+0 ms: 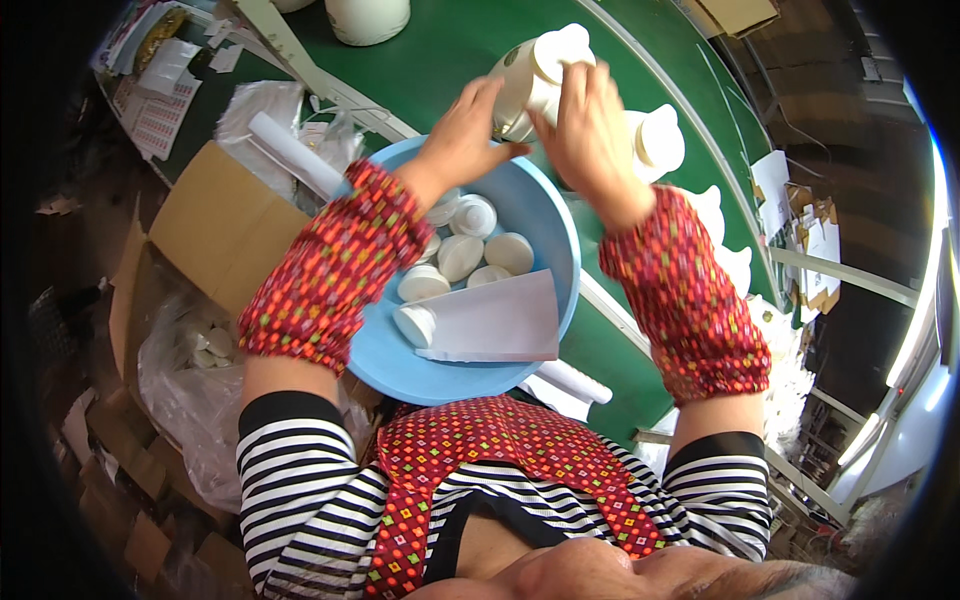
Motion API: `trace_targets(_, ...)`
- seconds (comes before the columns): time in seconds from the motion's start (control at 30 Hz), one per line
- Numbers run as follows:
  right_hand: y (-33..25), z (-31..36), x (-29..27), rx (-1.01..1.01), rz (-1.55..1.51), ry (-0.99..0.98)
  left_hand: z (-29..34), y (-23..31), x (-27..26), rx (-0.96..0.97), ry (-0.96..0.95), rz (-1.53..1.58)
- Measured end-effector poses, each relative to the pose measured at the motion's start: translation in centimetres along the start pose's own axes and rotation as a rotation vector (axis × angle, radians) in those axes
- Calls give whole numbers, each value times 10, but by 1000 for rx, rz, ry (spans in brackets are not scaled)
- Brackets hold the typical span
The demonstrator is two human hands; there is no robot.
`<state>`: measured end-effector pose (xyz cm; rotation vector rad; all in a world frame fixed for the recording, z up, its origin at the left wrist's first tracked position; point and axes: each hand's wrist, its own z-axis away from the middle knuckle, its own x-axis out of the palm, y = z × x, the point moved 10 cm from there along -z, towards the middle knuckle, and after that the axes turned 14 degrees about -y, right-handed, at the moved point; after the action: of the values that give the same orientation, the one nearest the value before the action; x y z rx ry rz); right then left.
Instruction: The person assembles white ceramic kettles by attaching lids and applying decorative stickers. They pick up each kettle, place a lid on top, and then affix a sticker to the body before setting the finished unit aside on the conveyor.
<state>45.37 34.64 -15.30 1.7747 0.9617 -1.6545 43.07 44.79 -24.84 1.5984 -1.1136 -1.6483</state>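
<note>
At the green work surface, a white bottle (517,75) with a rounded, lobed white top (563,52) stands between my two hands. My right hand (588,130) is curled over the bottle's near right side by the top, thumb and fingers on either side of a white part. My left hand (462,135) is at the bottle's left side, fingers stretched with their tips at its body and the thumb spread apart. Just below both hands, a light-blue basin (568,255) holds several white round caps (473,215) and a curled white sheet (495,325).
More white bottles (660,140) line the green table (440,75) to the right; another white container (368,18) stands at the far side. An opened cardboard box (215,230) with clear plastic bags (190,400) is at the left. A paper roll (575,380) lies below the basin.
</note>
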Motion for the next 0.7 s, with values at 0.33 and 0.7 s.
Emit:
trace_targets(0.33,-46,145,200,11,-120,-986,169,-43,84,-532,-433,-554)
trace_targets(0.7,-61,53,83,-61,-372,-837,179,-67,97,-608,-690,-408)
